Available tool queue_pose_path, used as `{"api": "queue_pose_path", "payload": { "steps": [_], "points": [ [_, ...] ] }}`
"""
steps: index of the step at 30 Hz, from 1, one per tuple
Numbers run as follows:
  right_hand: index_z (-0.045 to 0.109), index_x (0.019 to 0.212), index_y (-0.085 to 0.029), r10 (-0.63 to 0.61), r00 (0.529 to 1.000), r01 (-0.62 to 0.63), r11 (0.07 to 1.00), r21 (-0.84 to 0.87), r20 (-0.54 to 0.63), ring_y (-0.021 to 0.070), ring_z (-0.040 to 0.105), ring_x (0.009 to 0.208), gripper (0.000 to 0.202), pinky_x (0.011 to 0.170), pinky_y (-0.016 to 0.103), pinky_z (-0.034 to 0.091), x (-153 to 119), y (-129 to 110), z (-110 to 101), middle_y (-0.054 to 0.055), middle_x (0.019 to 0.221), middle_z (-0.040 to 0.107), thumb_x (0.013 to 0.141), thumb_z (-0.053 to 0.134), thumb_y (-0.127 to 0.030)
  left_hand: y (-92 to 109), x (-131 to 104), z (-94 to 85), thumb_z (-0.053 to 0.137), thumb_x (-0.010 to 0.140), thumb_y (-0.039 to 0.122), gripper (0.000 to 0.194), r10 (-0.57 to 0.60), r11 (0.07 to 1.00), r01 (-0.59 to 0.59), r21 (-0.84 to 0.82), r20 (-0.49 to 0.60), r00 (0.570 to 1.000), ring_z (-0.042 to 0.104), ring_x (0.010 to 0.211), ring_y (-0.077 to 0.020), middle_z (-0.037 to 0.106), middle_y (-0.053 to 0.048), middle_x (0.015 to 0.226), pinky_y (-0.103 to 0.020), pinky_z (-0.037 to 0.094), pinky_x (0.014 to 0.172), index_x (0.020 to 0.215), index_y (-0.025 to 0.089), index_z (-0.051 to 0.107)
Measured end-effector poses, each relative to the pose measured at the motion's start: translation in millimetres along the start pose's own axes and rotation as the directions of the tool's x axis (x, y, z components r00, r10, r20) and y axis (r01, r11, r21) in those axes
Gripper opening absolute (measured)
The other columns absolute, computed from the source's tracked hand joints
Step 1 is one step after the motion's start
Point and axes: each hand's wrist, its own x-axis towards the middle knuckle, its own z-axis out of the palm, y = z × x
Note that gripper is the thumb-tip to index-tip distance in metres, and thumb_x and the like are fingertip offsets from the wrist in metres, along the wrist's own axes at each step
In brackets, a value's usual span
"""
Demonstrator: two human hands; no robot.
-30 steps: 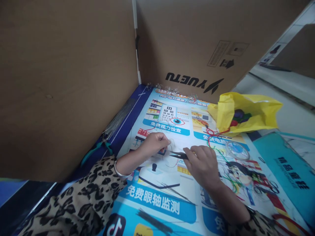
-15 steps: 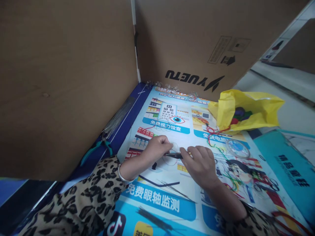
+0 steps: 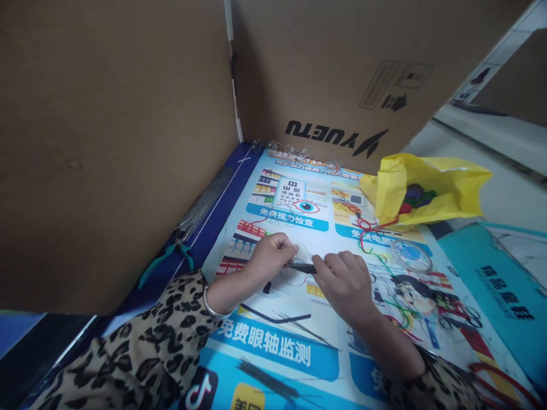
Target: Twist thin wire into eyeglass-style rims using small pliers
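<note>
My left hand is closed in a pinch on a thin wire, part of which loops up between my hands. In my right hand is a pair of dark pliers; my fingers are wrapped round the handles and hide them. The tips of the pliers point left and meet the wire beside my left fingertips. Just what the jaws grip is too small to make out. Both hands are over the printed poster.
Teal-handled pliers and a bundle of straight wires lie at left by the cardboard wall. More cut wires lie in front. A yellow bag, a tape roll and coloured cords are at right.
The pliers have turned slightly, and their jaws look narrower at the wire. Both hands stay in almost the same place; the whole view has shifted a little.
</note>
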Motion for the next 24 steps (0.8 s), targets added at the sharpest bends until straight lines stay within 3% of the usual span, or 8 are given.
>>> {"api": "queue_pose_path", "payload": {
  "steps": [7, 16, 20, 24],
  "points": [
    [0.061, 0.083, -0.018, 0.015, 0.996, -0.019, 0.999, 0.044, 0.093, 0.0182, 0.040, 0.069, 0.014, 0.065, 0.034, 0.026, 1, -1, 3, 0.004, 0.069, 0.055, 0.084, 0.047, -0.021, 9, -2, -2.6, 0.055, 0.075, 0.027, 0.021, 0.124, 0.991, -0.125, 0.055, 0.026, 0.992, 0.040, 0.049, -0.0079, 0.045, 0.006, 0.051, -0.021, 0.034, 0.053, 0.058, 0.016, 0.047],
    [0.061, 0.080, -0.018, 0.028, 0.993, -0.046, 0.987, 0.155, 0.113, 0.0184, 0.047, 0.070, 0.009, 0.066, 0.030, 0.030, -1, -2, 8, 0.003, 0.068, 0.057, 0.081, 0.054, -0.024, 14, -4, -7.9, 0.052, 0.079, 0.022, 0.018, 0.342, 0.909, -0.366, 0.201, 0.144, 0.929, 0.045, 0.059, -0.0086, 0.049, 0.004, 0.060, -0.020, 0.037, 0.059, 0.063, 0.016, 0.050],
    [0.061, 0.078, -0.018, 0.058, 0.984, -0.095, 0.971, 0.220, 0.170, 0.0168, 0.051, 0.069, 0.010, 0.064, 0.028, 0.030, -3, -3, 6, 0.002, 0.068, 0.060, 0.082, 0.054, -0.024, 12, -4, -10.0, 0.050, 0.082, 0.021, 0.017, 0.448, 0.823, -0.485, 0.294, 0.187, 0.874, 0.049, 0.062, -0.0096, 0.054, 0.002, 0.064, -0.021, 0.038, 0.060, 0.066, 0.016, 0.052],
    [0.061, 0.076, -0.019, 0.084, 0.958, -0.171, 0.936, 0.308, 0.275, 0.0152, 0.053, 0.070, 0.014, 0.062, 0.025, 0.030, -1, -3, 4, 0.001, 0.069, 0.061, 0.083, 0.054, -0.029, 11, -6, -10.9, 0.048, 0.083, 0.021, 0.017, 0.585, 0.659, -0.648, 0.381, 0.281, 0.761, 0.052, 0.065, -0.0118, 0.056, -0.001, 0.066, -0.023, 0.039, 0.062, 0.069, 0.016, 0.055]
  ]
}}
